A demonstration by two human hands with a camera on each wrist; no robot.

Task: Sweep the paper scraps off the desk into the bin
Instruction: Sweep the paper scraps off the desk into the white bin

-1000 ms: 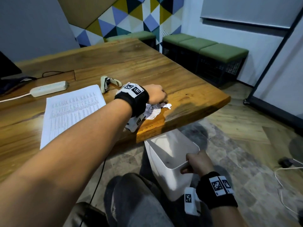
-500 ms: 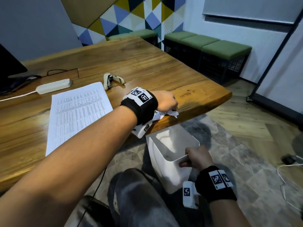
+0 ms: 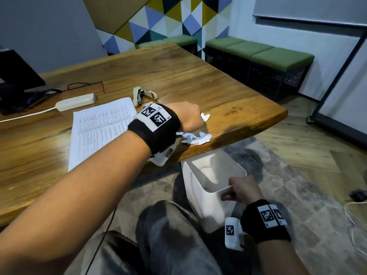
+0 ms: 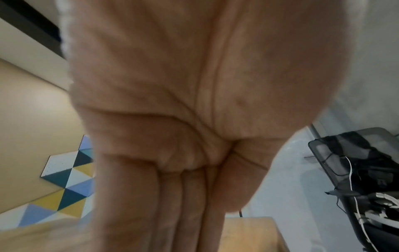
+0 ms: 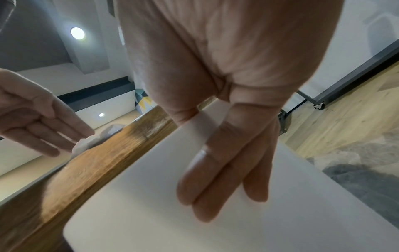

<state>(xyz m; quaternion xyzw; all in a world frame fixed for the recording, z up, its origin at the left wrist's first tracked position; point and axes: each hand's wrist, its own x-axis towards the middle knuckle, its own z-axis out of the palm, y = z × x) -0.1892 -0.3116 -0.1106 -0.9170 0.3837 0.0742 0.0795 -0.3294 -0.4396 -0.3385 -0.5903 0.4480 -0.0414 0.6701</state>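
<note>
Crumpled white paper scraps (image 3: 195,137) lie at the near edge of the wooden desk (image 3: 228,108), one more scrap (image 3: 205,116) just past my fingers. My left hand (image 3: 189,116) stands edge-down behind them with its fingers straight and together (image 4: 172,204). From below, the left hand's fingertips (image 5: 64,136) touch the scraps (image 5: 95,138) at the desk edge (image 5: 108,162). The white bin (image 3: 210,175) is held under that edge. My right hand (image 3: 231,192) pinches the bin's near wall (image 5: 215,221), thumb inside, fingers (image 5: 226,162) outside.
A printed sheet (image 3: 99,132), a stapler (image 3: 142,95) and a power strip (image 3: 75,102) lie on the desk to the left of my hand. A monitor base (image 3: 15,80) is at the far left. Green benches (image 3: 258,56) line the wall. My knees (image 3: 168,235) are below the bin.
My left hand pushed the scraps toward the desk edge, then drew back slightly, so more of the pile shows. The right hand kept its hold on the bin under the edge.
</note>
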